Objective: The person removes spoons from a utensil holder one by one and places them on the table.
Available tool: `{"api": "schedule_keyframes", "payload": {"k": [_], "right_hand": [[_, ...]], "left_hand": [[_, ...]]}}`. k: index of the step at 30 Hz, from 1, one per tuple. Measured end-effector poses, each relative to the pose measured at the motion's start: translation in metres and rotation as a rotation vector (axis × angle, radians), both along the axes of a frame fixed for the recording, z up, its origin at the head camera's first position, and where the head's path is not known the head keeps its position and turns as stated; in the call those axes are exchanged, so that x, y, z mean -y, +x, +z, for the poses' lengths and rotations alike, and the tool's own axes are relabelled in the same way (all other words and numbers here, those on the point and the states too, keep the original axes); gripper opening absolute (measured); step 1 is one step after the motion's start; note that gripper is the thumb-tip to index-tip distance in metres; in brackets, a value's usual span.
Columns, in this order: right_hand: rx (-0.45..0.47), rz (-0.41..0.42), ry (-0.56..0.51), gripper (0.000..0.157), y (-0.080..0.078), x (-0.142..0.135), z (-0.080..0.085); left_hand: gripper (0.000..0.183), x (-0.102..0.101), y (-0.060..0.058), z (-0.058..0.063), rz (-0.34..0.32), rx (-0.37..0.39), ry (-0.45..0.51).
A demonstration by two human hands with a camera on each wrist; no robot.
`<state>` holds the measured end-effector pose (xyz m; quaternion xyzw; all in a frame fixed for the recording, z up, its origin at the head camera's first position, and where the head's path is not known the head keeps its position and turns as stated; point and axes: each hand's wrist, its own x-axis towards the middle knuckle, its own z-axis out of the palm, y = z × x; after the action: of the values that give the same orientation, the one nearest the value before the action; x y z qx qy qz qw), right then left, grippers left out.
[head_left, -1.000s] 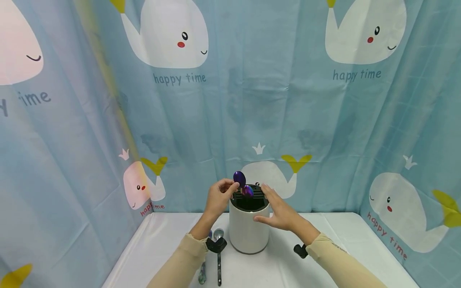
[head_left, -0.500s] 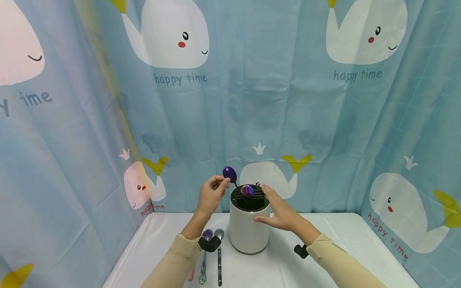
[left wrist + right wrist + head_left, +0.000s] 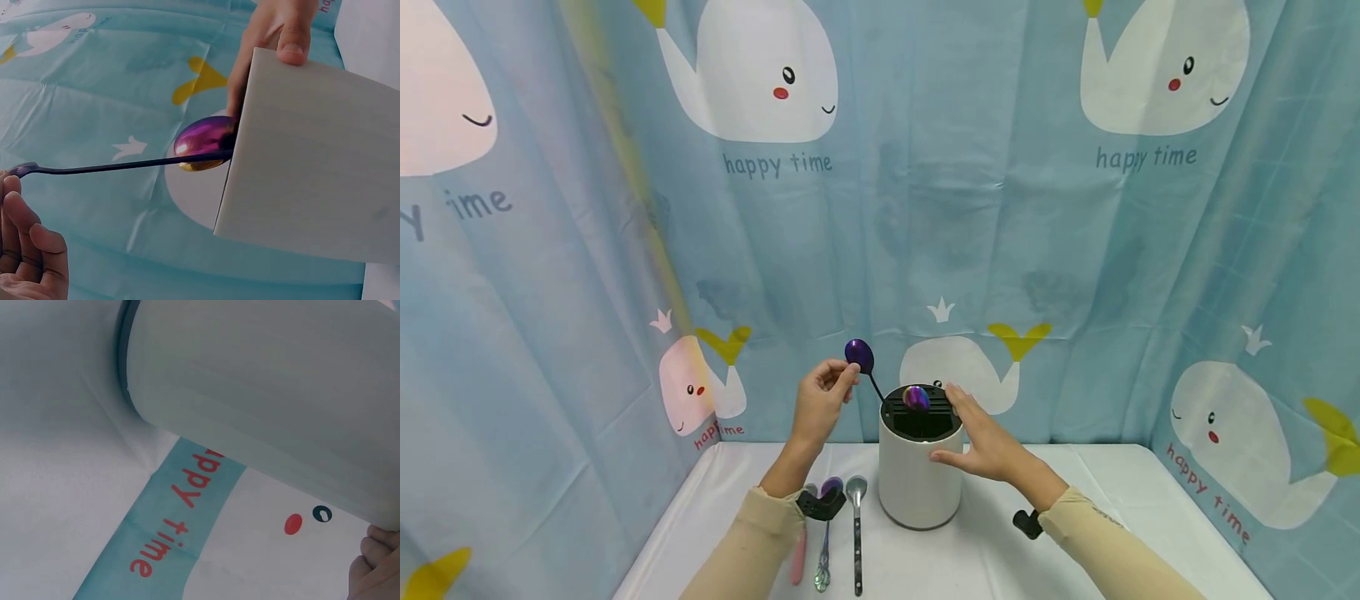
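My left hand [image 3: 820,402] pinches a dark purple spoon [image 3: 860,355] just below its bowl. The spoon's thin handle slants down to the black slotted top of a white utensil holder [image 3: 919,483], and its lower end is hidden inside. A second spoon, with a shiny rainbow bowl [image 3: 201,142], stands in the same holder, bowl up. My right hand [image 3: 985,437] rests on the holder's right side, fingers straight along the rim and thumb on the front wall. In the right wrist view only some fingers show, against the white wall.
Left of the holder, on the white table [image 3: 1022,567], lie a spoon with a black handle [image 3: 857,533], one with an ornate handle [image 3: 823,550] and a pink-handled utensil [image 3: 798,558] partly behind my left wrist. A blue whale-print curtain [image 3: 880,250] surrounds the table.
My left hand has moved left and slightly up with the purple spoon, and more of its handle shows above the holder. My right hand has stayed in place.
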<state>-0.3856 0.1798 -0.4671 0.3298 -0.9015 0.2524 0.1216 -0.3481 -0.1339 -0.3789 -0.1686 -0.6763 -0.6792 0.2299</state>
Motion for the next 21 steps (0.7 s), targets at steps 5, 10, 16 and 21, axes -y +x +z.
{"api": "schedule_keyframes", "payload": {"k": [5, 10, 16, 21], "right_hand": [[0.007, -0.003, 0.000, 0.121, 0.001, 0.000, 0.000], [0.007, -0.004, -0.001, 0.122, 0.001, 0.000, 0.001], [-0.016, 0.005, -0.005, 0.120, 0.001, 0.001, 0.002], [-0.013, -0.006, 0.006, 0.121, 0.002, 0.001, 0.002]], "left_hand": [[0.022, 0.010, 0.000, 0.001, 0.017, -0.018, 0.021], [0.023, 0.019, 0.001, 0.004, 0.020, -0.044, 0.032], [0.023, 0.028, 0.002, 0.009, 0.019, -0.062, 0.058], [0.025, 0.037, 0.004, 0.012, -0.004, -0.061, 0.103]]}}
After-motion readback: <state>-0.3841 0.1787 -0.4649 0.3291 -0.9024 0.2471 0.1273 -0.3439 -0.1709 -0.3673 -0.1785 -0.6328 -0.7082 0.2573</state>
